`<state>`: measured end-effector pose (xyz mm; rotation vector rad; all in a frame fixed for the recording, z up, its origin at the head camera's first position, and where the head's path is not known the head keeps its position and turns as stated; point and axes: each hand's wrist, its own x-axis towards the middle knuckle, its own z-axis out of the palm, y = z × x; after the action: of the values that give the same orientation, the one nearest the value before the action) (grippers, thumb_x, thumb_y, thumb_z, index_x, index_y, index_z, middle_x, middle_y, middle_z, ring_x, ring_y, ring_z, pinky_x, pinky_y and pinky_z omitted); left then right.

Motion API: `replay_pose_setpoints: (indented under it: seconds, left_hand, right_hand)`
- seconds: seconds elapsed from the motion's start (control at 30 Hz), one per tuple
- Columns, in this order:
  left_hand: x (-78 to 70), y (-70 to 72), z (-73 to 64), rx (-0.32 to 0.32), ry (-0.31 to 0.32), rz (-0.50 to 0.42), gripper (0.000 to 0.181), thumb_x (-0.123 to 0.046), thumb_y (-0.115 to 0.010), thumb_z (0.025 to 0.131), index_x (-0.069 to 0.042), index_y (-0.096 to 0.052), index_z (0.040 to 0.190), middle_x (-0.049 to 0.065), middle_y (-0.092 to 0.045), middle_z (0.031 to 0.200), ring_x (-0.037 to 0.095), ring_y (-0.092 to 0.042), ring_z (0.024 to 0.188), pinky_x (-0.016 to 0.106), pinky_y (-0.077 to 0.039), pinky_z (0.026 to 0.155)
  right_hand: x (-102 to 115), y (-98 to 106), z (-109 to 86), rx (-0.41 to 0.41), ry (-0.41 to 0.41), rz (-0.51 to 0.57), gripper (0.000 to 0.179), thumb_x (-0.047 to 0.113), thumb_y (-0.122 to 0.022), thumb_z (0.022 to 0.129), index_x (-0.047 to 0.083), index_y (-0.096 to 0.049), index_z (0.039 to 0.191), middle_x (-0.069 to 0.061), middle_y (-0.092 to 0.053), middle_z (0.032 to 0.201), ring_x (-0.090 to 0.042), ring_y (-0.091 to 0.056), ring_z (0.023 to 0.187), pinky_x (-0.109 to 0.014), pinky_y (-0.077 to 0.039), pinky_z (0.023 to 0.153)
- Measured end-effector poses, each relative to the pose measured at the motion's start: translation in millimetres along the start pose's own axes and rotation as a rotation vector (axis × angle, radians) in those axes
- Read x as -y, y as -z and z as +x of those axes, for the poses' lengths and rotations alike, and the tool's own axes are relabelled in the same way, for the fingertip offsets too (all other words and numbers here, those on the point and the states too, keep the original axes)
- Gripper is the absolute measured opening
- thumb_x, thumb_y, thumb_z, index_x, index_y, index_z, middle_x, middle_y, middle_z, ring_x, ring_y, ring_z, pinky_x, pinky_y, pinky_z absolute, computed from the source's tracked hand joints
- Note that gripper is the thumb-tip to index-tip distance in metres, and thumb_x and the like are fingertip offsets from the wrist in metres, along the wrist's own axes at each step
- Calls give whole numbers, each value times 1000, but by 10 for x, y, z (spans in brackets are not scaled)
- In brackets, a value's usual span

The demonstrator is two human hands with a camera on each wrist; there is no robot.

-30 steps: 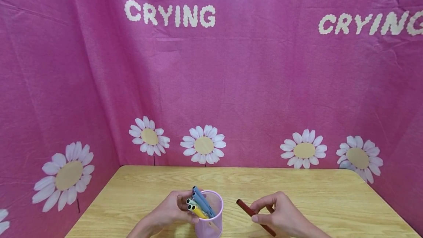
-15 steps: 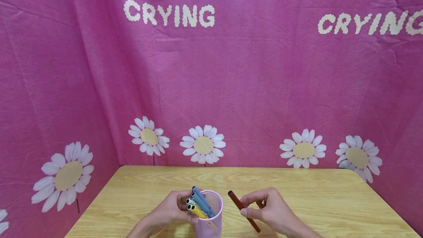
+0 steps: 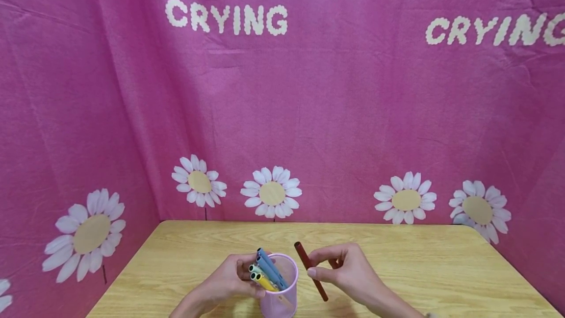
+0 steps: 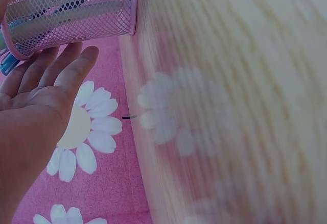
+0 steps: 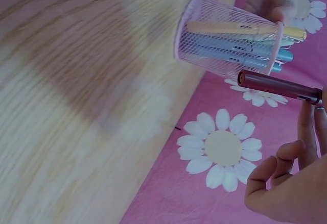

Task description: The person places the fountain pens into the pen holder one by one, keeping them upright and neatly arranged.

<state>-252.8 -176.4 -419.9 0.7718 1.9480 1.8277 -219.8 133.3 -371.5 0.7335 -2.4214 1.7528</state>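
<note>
My left hand [image 3: 222,278] holds a pink mesh pen cup [image 3: 268,306] near its rim, thumb in front and fingers behind. Inside lean blue pens [image 3: 270,270], a yellow pen [image 3: 267,284] and pale green ones, their capped ends toward that hand. Between thumb and fingertips, my right hand [image 3: 348,271] pinches a dark red marker [image 3: 321,287] around its middle. The marker stands steeply tilted just right of the cup, top end leaning left. In the right wrist view, the marker's lower end [image 5: 255,80] overlaps the area beside the cup's rim.
Beneath the hands lies a light wood-grain table [image 3: 423,264]. Its back edge meets a magenta cloth backdrop [image 3: 335,126] printed with daisies and white lettering, which also hangs along both sides.
My right hand has moved left and slightly up with the dark red marker, bringing it close to the cup and more upright. The left hand and cup have stayed in place.
</note>
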Motion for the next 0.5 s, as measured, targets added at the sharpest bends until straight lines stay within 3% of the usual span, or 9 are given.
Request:
replay_pose_setpoints:
  seconds: [0.23,0.5]
  left_hand:
    - [5,6,-4,-14,21,6,59,-4,-84,89,1,-62,143,16,-74,122,23,-71,104,33,-57,93]
    - [26,3,1,2,-13,-5,60,-1,-82,89,5,-59,144,17,-74,123,22,-72,105,32,-58,92]
  right_hand:
    - [102,-69,74,-3,25,12,18,10,-88,83,7,-84,101,-4,-79,95,-7,-45,67,-23,-31,53]
    - [196,-163,159,-31,38,31,17,10,-89,82,6,-84,98,-4,-79,94,-7,-45,67,-21,-31,54]
